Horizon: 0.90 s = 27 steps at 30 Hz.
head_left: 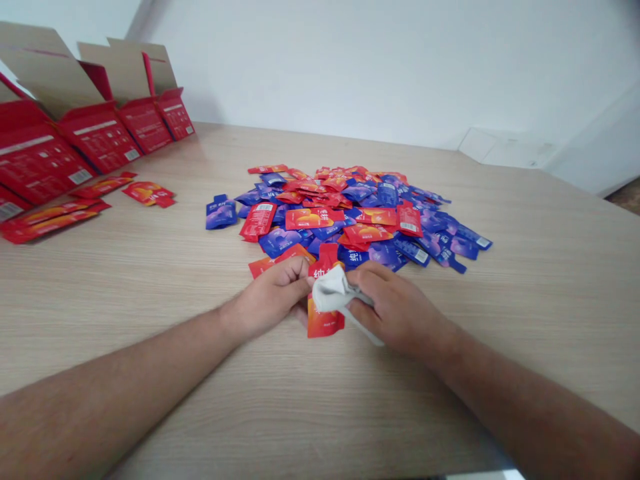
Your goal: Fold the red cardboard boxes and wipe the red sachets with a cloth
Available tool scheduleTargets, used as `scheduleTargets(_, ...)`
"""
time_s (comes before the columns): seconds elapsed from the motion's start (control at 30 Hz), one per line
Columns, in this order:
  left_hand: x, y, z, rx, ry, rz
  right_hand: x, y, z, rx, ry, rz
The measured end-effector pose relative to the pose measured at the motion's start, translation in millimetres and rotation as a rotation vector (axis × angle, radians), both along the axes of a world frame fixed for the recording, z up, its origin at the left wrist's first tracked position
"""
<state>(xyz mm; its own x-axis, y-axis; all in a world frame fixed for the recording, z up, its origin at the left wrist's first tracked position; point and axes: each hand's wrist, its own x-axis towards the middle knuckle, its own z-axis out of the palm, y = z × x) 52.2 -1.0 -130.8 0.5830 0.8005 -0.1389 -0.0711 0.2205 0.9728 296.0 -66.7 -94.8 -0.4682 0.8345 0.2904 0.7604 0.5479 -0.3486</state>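
My left hand (273,297) is closed, pinching a red pouch (325,323) by its upper edge near the front of the pile. My right hand (395,310) is closed round a white cloth (333,291) that is pressed against the face of that pouch. Just beyond both hands lies a heap of red and blue pouches (350,217) on the wooden table (150,280). One blue pouch (221,213) lies apart at the heap's left.
Several open red cartons (95,133) with raised cardboard flaps stand at the far left. Flat red pouches (50,220) lie in a row in front of them, with two more (149,193) nearby. A white wall runs behind the table.
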Motion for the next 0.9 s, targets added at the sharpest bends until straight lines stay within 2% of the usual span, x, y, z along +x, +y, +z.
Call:
scheduleTargets(0.07, -0.4, 0.3, 0.2, 0.001, 0.018, -0.002, 1.2, 1.1, -0.4, 0.029, 0.033, -0.037)
scheduleTargets(0.23, -1.5, -0.1, 1.4, 0.040, -0.001, -0.008, -0.3, 0.5, 0.1, -0.047, -0.062, 0.117)
scheduleTargets(0.37, -1.2, -1.1, 2.2, 0.009, 0.011, -0.012, 1.8, 1.8, -1.5, 0.040, 0.029, -0.035)
scheduleTargets(0.53, -1.2, -0.7, 1.3, 0.040, -0.010, -0.012, -0.6, -0.4, -0.7, -0.034, -0.026, 0.095)
scheduleTargets(0.7, -1.6, -0.3, 1.6, 0.018, 0.025, -0.010, 2.1, 1.6, -0.8, 0.026, 0.036, -0.044)
scheduleTargets(0.83, -1.4, 0.2, 0.2, 0.046, 0.001, -0.027, 2.1, 0.7, -1.7, -0.019, -0.019, 0.057)
scheduleTargets(0.9, -1.1, 0.3, -0.4, 0.045, 0.003, -0.030, 2.3, 0.9, -2.2, -0.013, -0.020, 0.049)
